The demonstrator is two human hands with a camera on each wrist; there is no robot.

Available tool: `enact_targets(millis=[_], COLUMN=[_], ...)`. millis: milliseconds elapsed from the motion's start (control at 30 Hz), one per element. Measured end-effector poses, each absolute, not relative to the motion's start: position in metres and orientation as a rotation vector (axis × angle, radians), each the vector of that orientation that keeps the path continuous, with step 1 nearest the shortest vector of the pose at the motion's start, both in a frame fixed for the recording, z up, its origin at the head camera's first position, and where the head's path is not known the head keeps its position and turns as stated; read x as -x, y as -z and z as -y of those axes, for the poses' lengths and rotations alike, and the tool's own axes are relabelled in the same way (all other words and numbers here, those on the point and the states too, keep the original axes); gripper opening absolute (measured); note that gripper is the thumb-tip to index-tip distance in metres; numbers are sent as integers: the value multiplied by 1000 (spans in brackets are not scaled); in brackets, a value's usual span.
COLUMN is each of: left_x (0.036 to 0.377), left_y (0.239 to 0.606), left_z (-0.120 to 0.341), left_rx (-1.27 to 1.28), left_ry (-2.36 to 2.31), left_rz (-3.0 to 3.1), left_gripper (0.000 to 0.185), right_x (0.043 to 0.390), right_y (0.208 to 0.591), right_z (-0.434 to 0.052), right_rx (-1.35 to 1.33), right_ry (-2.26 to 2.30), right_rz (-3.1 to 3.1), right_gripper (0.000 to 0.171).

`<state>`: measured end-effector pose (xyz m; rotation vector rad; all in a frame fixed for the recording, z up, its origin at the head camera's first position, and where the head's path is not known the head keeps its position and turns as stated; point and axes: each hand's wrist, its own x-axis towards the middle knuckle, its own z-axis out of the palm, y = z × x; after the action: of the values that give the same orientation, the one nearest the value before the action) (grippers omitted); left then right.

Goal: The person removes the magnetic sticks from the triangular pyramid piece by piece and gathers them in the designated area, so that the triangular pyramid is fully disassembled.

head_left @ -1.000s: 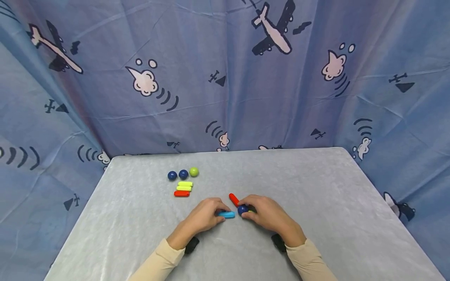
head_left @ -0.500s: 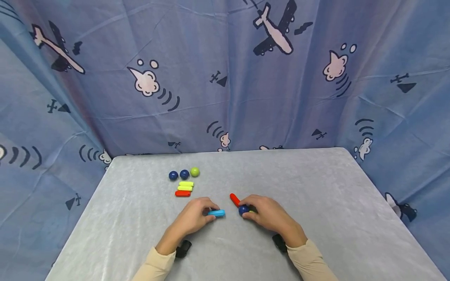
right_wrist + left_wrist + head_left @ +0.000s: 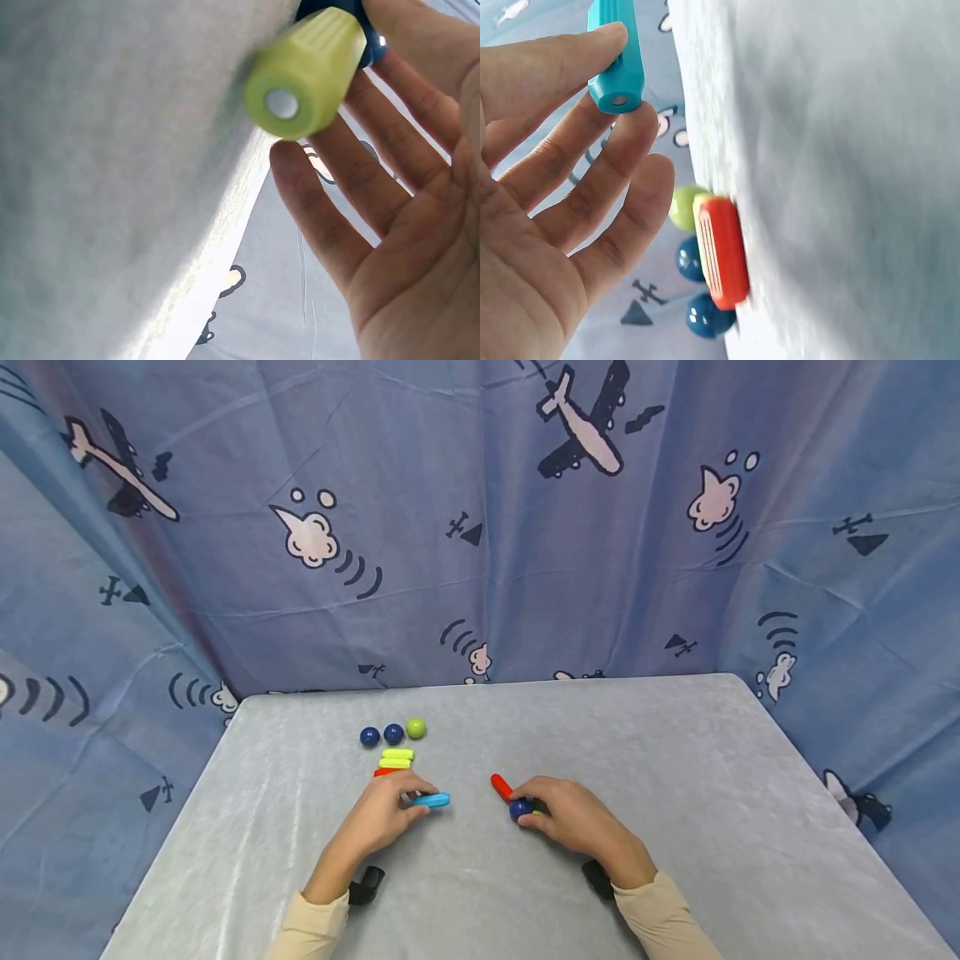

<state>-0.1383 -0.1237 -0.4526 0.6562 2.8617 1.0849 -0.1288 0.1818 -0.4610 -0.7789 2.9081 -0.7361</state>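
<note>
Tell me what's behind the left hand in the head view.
Just behind the left hand, a strip of a red stick shows; the hand hides the rest there. Beyond it, two yellow sticks, two blue balls and a green ball are in sight.

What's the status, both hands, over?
Left hand pinching cyan ridged bar. Right hand holding glossy navy ball, lime ridged bar beside it. One red ridged bar partly hidden by left hand, head view.

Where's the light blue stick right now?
In the head view, the light blue stick is left of centre, pinched in the left hand, below and right of the two yellow sticks.
</note>
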Motion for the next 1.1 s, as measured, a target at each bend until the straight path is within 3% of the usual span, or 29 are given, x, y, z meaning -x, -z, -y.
enact_targets(millis=[267,733,1100], left_x=[144,159,160], left_y=[457,461,466], left_z=[144,173,178], left_rx=[-625,-357,-422], left_ry=[-1058,-1081,-862], left_rz=[-2891,-2958,-2977], left_gripper=[22,16,20], right_x=[127,129,129], right_y=[459,456,457], right_z=[-182,-181,-181], right_rx=[767,779,787], right_ry=[724,725,707], right_rz=[-2891,-2899,-2893], right_gripper=[33,34,33])
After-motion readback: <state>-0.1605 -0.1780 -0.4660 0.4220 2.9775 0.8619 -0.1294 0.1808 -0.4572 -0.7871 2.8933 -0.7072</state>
